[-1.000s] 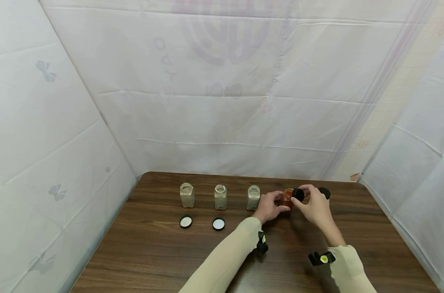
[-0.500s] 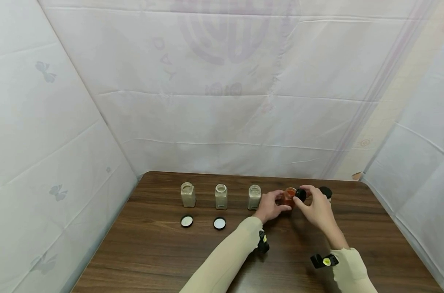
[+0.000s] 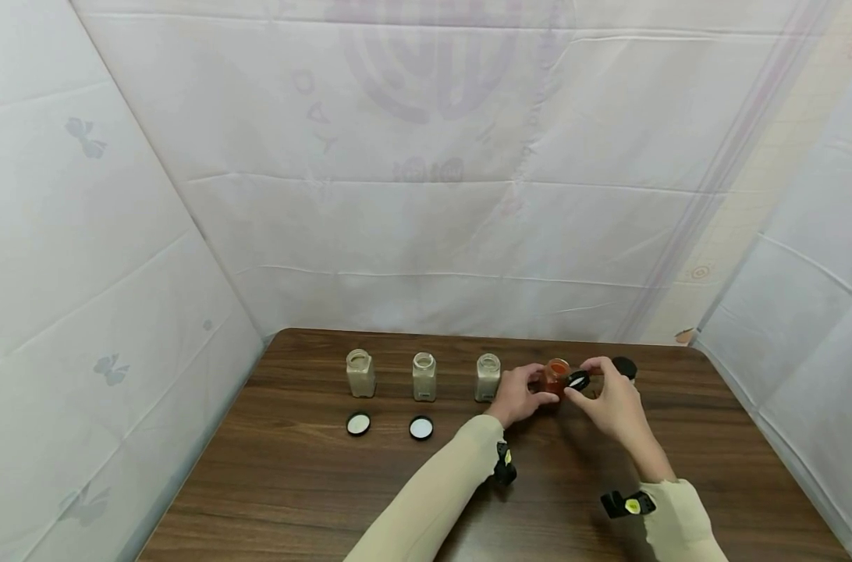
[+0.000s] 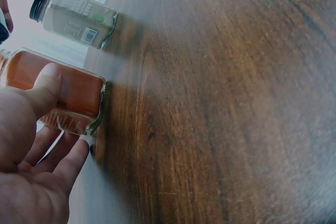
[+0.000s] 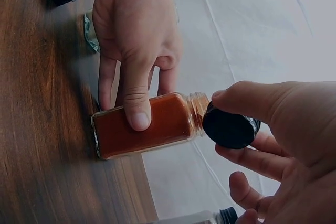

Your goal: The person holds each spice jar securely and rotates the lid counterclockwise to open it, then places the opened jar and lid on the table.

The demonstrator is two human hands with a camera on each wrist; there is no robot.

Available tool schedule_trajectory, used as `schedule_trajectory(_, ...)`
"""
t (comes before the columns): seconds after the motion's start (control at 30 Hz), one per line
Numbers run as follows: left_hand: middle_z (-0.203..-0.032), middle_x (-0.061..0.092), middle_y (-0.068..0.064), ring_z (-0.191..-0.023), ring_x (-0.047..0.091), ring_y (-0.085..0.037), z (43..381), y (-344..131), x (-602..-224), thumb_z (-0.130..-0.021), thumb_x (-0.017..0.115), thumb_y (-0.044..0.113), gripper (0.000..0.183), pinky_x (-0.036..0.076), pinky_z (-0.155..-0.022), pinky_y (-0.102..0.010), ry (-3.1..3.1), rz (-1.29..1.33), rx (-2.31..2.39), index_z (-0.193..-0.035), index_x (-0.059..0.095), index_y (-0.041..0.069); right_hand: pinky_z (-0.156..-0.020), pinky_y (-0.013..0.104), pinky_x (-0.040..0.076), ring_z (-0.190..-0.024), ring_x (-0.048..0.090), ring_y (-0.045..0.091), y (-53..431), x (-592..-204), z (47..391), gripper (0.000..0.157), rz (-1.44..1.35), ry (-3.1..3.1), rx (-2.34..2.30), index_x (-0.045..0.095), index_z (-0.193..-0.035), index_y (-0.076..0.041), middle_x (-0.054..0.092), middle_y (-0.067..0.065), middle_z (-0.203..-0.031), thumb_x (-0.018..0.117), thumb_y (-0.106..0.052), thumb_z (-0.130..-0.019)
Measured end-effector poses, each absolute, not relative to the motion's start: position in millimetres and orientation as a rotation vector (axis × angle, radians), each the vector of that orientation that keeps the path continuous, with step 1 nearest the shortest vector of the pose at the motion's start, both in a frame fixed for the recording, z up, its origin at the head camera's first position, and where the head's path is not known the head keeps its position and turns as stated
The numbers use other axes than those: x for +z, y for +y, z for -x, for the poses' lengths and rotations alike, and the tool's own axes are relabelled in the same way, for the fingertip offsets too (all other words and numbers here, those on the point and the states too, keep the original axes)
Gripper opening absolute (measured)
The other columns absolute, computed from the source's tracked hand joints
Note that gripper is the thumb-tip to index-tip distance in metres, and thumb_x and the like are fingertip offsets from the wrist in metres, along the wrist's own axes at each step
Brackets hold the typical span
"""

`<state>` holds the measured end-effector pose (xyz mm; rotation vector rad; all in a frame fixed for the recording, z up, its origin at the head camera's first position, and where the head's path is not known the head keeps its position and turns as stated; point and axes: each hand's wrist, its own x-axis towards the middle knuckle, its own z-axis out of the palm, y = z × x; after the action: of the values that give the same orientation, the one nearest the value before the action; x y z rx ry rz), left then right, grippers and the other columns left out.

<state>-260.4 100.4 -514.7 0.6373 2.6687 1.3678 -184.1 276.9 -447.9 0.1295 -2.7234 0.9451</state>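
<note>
A square glass jar of orange-red powder (image 5: pixel 152 127) stands on the table with its threaded mouth uncovered. My left hand (image 3: pixel 517 398) grips this jar from the left, its thumb across the near side. Just right of the mouth, my right hand (image 3: pixel 612 402) pinches a black screw lid (image 3: pixel 577 380) between thumb and fingers. The lid is tilted and clear of the mouth, and its white liner shows in the head view. Behind my right hand stands a capped jar of pale powder (image 4: pixel 79 17), partly hidden in the head view.
To the left, three uncapped jars of pale powder stand in a row: one at the far left (image 3: pixel 360 376), a middle jar (image 3: pixel 424 380) and one beside my left hand (image 3: pixel 487 380). Two black lids, left (image 3: pixel 358 424) and right (image 3: pixel 421 428), lie liner up before them. White cloth surrounds the table (image 3: pixel 292 484).
My right hand has moved slightly right and turned the lid over, from its black top showing to its white liner showing. The left hand keeps its grip on the jar.
</note>
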Motion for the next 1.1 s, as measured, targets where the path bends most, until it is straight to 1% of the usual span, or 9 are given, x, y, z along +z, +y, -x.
schedule_trajectory(0.03, -0.126, 0.072, -0.001, -0.117, 0.067, -0.013, 261, 100, -515, -0.089, 0.083, 0.031, 0.048, 0.054, -0.096, -0.028, 2.667, -0.639, 1.371, -0.132, 0.069, 0.016, -0.060, 0.036, 0.035, -0.062, 0.046, 0.019, 277, -448, 184, 0.049, -0.140, -2.723, 0.935, 0.056, -0.129, 0.002, 0.066, 0.031, -0.122, 0.080, -0.017, -0.091)
schedule_trajectory(0.13, -0.126, 0.072, -0.001, -0.116, 0.067, -0.014, 260, 100, -515, -0.089, 0.083, 0.031, 0.047, 0.054, -0.096, -0.028, 2.663, -0.648, 1.373, -0.132, 0.069, 0.016, -0.057, 0.033, 0.034, -0.059, 0.044, 0.018, 278, -448, 183, 0.052, -0.162, -2.728, 0.910, 0.059, -0.134, 0.003, 0.069, 0.023, -0.090, 0.080, -0.015, -0.091)
schedule_trajectory(0.23, -0.126, 0.072, -0.002, -0.116, 0.068, -0.014, 260, 100, -515, -0.089, 0.083, 0.031, 0.048, 0.054, -0.095, -0.028, 2.678, -0.671, 1.365, -0.132, 0.069, 0.016, -0.053, 0.031, 0.032, -0.055, 0.041, 0.017, 279, -447, 182, 0.052, -0.170, -2.727, 0.897, 0.061, -0.135, 0.003, 0.052, 0.007, -0.065, 0.081, -0.014, -0.090)
schedule_trajectory(0.3, -0.127, 0.072, -0.002, -0.116, 0.067, -0.014, 260, 100, -514, -0.089, 0.083, 0.031, 0.048, 0.054, -0.096, -0.027, 2.682, -0.679, 1.365, -0.133, 0.068, 0.015, -0.052, 0.030, 0.031, -0.054, 0.040, 0.017, 279, -446, 181, 0.051, -0.169, -2.728, 0.905, 0.061, -0.135, 0.003, 0.045, 0.002, -0.061, 0.081, -0.012, -0.090)
schedule_trajectory(0.7, -0.129, 0.071, -0.004, -0.118, 0.067, -0.015, 259, 100, -514, -0.090, 0.082, 0.032, 0.050, 0.053, -0.096, -0.027, 2.672, -0.667, 1.374, -0.134, 0.068, 0.014, -0.056, 0.033, 0.035, -0.061, 0.043, 0.019, 280, -446, 174, 0.047, -0.144, -2.773, 0.925, 0.061, -0.132, 0.001, 0.050, 0.006, -0.073, 0.079, -0.012, -0.090)
schedule_trajectory(0.77, -0.129, 0.071, -0.005, -0.118, 0.067, -0.015, 260, 100, -514, -0.090, 0.083, 0.032, 0.050, 0.054, -0.096, -0.027, 2.670, -0.665, 1.379, -0.134, 0.067, 0.014, -0.057, 0.033, 0.036, -0.064, 0.045, 0.019, 281, -447, 173, 0.047, -0.140, -2.777, 0.931, 0.061, -0.130, 0.001, 0.058, 0.009, -0.080, 0.079, -0.012, -0.089)
schedule_trajectory(0.87, -0.128, 0.071, -0.006, -0.118, 0.067, -0.016, 260, 100, -515, -0.090, 0.083, 0.032, 0.051, 0.054, -0.096, -0.027, 2.670, -0.660, 1.382, -0.134, 0.067, 0.013, -0.060, 0.034, 0.039, -0.069, 0.048, 0.019, 282, -449, 171, 0.047, -0.135, -2.785, 0.939, 0.060, -0.129, 0.001, 0.068, 0.019, -0.100, 0.080, -0.012, -0.088)
schedule_trajectory(0.97, -0.128, 0.071, -0.006, -0.117, 0.067, -0.015, 261, 100, -515, -0.089, 0.083, 0.032, 0.051, 0.054, -0.096, -0.027, 2.669, -0.661, 1.384, -0.134, 0.067, 0.013, -0.061, 0.034, 0.041, -0.071, 0.051, 0.020, 282, -451, 170, 0.048, -0.135, -2.802, 0.943, 0.059, -0.129, 0.000, 0.069, 0.025, -0.114, 0.080, -0.011, -0.087)
schedule_trajectory(1.1, -0.128, 0.071, -0.005, -0.117, 0.067, -0.014, 260, 100, -514, -0.089, 0.083, 0.032, 0.051, 0.053, -0.096, -0.026, 2.679, -0.672, 1.375, -0.133, 0.068, 0.013, -0.062, 0.034, 0.042, -0.073, 0.053, 0.020, 283, -452, 168, 0.049, -0.147, -2.821, 0.944, 0.056, -0.129, 0.000, 0.067, 0.029, -0.119, 0.079, -0.010, -0.087)
